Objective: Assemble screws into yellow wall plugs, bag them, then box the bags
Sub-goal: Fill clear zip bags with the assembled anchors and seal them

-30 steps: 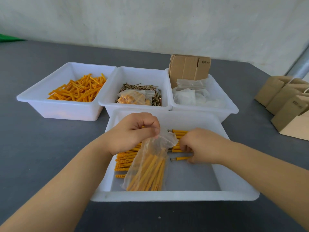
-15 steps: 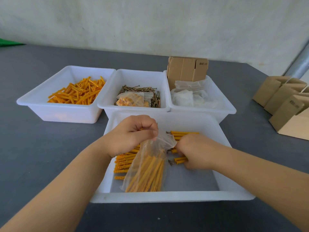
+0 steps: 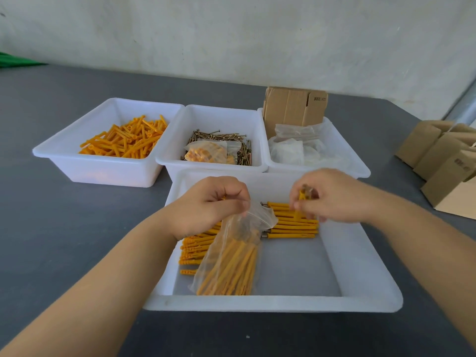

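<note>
A: What carries everything?

B: A dark grey bench (image 3: pixel 64 240). On it, nearest the person, sits a large white tray (image 3: pixel 360 287). Behind it stand three smaller white bins in a row: the left bin (image 3: pixel 77 163) holds loose yellow wall plugs (image 3: pixel 126 139), the middle bin (image 3: pixel 177 161) a heap of screws (image 3: pixel 219 136) with a small filled bag (image 3: pixel 206 152) on top, the right bin (image 3: pixel 360 166) empty clear bags (image 3: pixel 296 150) and flat cardboard (image 3: pixel 293 109) propped at its back. Brown cardboard boxes (image 3: pixel 443 161) stand well apart at the right edge.

A: And the hands?

B: The left hand (image 3: pixel 206 204) has its fingers pinched on the mouth of a clear plastic bag (image 3: pixel 231 256), which hangs slanting down into the large tray, with many plugs inside. The right hand (image 3: pixel 332 197) is closed around a few assembled plugs (image 3: pixel 301 195), held raised above the tray, just beside the bag's mouth.

A: What is left in the tray?

B: A row of assembled plugs with screw heads showing (image 3: pixel 291 228) lies on the tray floor under the right hand, and another group (image 3: pixel 195 249) lies beneath the left wrist, partly hidden by the bag.
</note>
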`<state>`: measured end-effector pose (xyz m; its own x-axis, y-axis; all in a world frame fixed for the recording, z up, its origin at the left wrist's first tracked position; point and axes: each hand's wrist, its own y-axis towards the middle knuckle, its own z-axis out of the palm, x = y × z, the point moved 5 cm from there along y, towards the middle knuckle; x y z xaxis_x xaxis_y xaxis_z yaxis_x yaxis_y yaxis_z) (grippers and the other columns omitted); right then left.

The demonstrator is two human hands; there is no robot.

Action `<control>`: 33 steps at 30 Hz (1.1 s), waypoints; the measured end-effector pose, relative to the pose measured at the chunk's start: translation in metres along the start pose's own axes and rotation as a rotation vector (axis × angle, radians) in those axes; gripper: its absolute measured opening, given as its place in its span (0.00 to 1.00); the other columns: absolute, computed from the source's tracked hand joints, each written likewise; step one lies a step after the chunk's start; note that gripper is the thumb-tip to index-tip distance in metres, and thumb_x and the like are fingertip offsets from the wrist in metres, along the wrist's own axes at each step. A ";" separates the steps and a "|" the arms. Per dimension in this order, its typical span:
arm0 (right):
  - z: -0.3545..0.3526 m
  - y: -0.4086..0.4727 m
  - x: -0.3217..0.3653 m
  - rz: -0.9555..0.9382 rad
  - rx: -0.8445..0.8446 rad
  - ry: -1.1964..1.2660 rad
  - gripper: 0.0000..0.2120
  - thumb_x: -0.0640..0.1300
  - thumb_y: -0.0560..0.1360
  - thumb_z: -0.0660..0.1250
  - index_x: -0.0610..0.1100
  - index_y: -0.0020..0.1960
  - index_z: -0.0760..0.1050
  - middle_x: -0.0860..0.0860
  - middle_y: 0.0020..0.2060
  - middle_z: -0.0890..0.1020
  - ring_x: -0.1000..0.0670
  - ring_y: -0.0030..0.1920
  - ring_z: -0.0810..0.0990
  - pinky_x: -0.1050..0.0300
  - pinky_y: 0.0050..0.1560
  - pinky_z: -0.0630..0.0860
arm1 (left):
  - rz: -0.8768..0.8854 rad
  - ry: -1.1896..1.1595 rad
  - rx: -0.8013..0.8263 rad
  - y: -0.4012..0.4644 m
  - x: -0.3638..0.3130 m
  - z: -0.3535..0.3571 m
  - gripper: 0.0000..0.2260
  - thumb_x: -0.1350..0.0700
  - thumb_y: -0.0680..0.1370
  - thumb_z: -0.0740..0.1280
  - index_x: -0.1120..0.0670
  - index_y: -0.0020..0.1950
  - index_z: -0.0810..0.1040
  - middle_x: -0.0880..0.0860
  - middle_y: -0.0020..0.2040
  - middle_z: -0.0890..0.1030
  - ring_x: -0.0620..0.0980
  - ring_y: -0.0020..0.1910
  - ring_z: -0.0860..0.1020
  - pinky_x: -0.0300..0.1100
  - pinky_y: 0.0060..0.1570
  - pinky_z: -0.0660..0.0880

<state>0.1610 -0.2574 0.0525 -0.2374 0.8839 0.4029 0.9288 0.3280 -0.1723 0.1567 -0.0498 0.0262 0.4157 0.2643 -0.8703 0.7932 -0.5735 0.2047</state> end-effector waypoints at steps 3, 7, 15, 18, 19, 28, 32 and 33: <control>-0.023 0.005 -0.001 0.003 -0.052 0.433 0.08 0.41 0.81 0.65 0.44 0.49 0.83 0.55 0.38 0.86 0.55 0.39 0.85 0.64 0.36 0.79 | -0.003 -0.007 0.005 0.001 0.001 0.001 0.06 0.56 0.75 0.65 0.54 0.39 0.79 0.45 0.38 0.76 0.41 0.38 0.73 0.32 0.43 0.69; -0.022 0.022 0.013 -0.074 0.011 0.685 0.09 0.38 0.81 0.64 0.39 0.50 0.83 0.49 0.37 0.84 0.52 0.38 0.83 0.61 0.35 0.78 | 0.000 0.003 0.004 0.000 0.000 0.001 0.07 0.56 0.75 0.65 0.56 0.40 0.80 0.46 0.38 0.76 0.42 0.39 0.74 0.34 0.44 0.70; -0.011 0.047 0.029 -0.095 0.106 0.421 0.07 0.38 0.79 0.68 0.45 0.46 0.85 0.51 0.33 0.82 0.56 0.34 0.78 0.63 0.34 0.75 | -0.020 0.018 -0.013 -0.001 0.000 0.000 0.07 0.56 0.75 0.66 0.56 0.40 0.80 0.51 0.41 0.77 0.42 0.40 0.74 0.34 0.45 0.69; -0.020 0.046 0.026 -0.101 0.101 0.340 0.06 0.39 0.78 0.70 0.46 0.46 0.85 0.51 0.33 0.83 0.58 0.33 0.78 0.64 0.34 0.75 | -0.020 0.029 -0.017 0.000 0.000 -0.001 0.06 0.56 0.75 0.65 0.53 0.39 0.80 0.53 0.42 0.76 0.42 0.40 0.74 0.33 0.45 0.69; -0.023 0.045 0.024 -0.100 0.099 0.327 0.06 0.40 0.78 0.70 0.46 0.46 0.85 0.51 0.33 0.83 0.58 0.33 0.78 0.64 0.34 0.75 | -0.023 0.032 -0.018 0.000 0.000 -0.001 0.06 0.56 0.75 0.65 0.53 0.39 0.79 0.56 0.43 0.76 0.42 0.40 0.74 0.34 0.45 0.68; 0.000 0.041 0.034 -0.131 0.232 0.360 0.04 0.40 0.73 0.76 0.44 0.47 0.83 0.47 0.38 0.87 0.57 0.35 0.82 0.65 0.32 0.72 | -0.008 0.035 -0.048 0.000 -0.001 -0.002 0.07 0.56 0.74 0.66 0.58 0.41 0.81 0.59 0.44 0.77 0.45 0.42 0.75 0.37 0.47 0.71; 0.031 0.039 0.050 -0.158 0.475 0.546 0.08 0.34 0.78 0.68 0.34 0.56 0.80 0.43 0.43 0.86 0.57 0.39 0.83 0.65 0.33 0.72 | -0.019 0.031 -0.083 -0.002 -0.002 -0.004 0.08 0.57 0.73 0.66 0.59 0.41 0.82 0.58 0.45 0.78 0.51 0.46 0.77 0.42 0.50 0.73; 0.032 0.039 0.050 -0.157 0.498 0.573 0.09 0.31 0.78 0.65 0.33 0.57 0.79 0.42 0.45 0.86 0.55 0.42 0.84 0.63 0.34 0.72 | -0.020 0.041 -0.083 -0.002 -0.002 -0.004 0.08 0.57 0.73 0.66 0.59 0.41 0.82 0.59 0.45 0.78 0.51 0.47 0.77 0.42 0.50 0.73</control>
<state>0.1757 -0.1894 0.0373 -0.0450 0.5490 0.8346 0.6266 0.6662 -0.4044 0.1558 -0.0463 0.0292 0.4159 0.3071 -0.8560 0.8349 -0.5021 0.2254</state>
